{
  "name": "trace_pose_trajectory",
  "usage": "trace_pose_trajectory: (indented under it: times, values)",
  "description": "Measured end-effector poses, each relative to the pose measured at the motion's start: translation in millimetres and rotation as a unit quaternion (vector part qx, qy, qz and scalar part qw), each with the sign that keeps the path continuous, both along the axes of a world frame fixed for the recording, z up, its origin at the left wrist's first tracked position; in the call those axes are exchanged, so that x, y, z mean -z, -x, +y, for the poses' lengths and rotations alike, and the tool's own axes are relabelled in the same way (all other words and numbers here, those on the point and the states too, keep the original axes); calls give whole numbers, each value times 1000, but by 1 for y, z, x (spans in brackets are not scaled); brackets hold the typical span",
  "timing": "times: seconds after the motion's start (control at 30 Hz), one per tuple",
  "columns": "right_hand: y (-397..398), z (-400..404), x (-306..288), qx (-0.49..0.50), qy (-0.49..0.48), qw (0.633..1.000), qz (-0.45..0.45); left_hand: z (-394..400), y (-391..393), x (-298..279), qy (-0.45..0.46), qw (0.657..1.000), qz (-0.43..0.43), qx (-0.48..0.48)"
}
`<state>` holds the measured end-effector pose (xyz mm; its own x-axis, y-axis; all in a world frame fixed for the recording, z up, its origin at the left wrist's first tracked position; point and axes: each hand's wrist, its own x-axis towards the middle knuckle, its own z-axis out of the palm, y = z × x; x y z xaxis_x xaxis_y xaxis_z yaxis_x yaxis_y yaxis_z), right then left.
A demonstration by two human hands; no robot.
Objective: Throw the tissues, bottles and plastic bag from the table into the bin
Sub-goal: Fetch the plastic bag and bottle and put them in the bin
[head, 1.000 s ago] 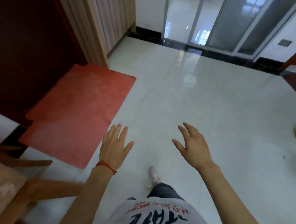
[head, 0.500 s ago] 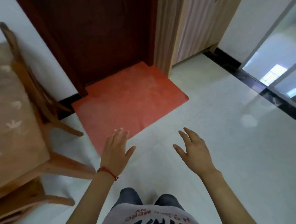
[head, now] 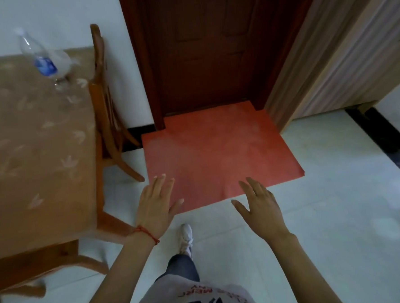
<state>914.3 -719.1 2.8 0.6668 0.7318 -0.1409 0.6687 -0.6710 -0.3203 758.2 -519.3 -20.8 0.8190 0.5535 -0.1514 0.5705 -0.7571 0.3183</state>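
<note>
Both hands were held out in front of the body over the pale tiled floor [head: 315, 214], holding nothing. The left hand [head: 156, 204], with a red string bracelet [head: 147, 233] on its wrist, had its fingers straight and close together, thumb out to the side. The right hand [head: 261, 208] had its fingers straight and slightly spread.

The one task item in view, a clear plastic water bottle with a blue label [head: 40, 59], stood tilted near the far right corner of the wooden table with a brown leaf-patterned cloth [head: 35, 149], well apart from both hands. No tissues, plastic bag or bin could be seen.

The step in hand looked like the approach to the table. To do it well, the person should probably step along the table's right edge, past the wooden chair [head: 104, 98], until the bottle was within easy reach, then take it round its middle; being light and likely empty, it could tip at a careless touch.

The label's print was too blurred to read. The white shirt [head: 203, 301] bore red and black lettering, seen upside down and not legible with certainty.
</note>
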Motion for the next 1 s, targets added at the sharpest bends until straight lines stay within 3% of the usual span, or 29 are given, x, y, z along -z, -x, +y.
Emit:
trace_pose_trajectory:
  times: [0.5,1.0]
  values:
    - [-138,202,-18,-24,6,1000,5,201,-138,-17,-17,1000,-4,-18]
    - [-324,380,-13,-133,19,990,37,330,-272,-12,-33,990,31,-135]
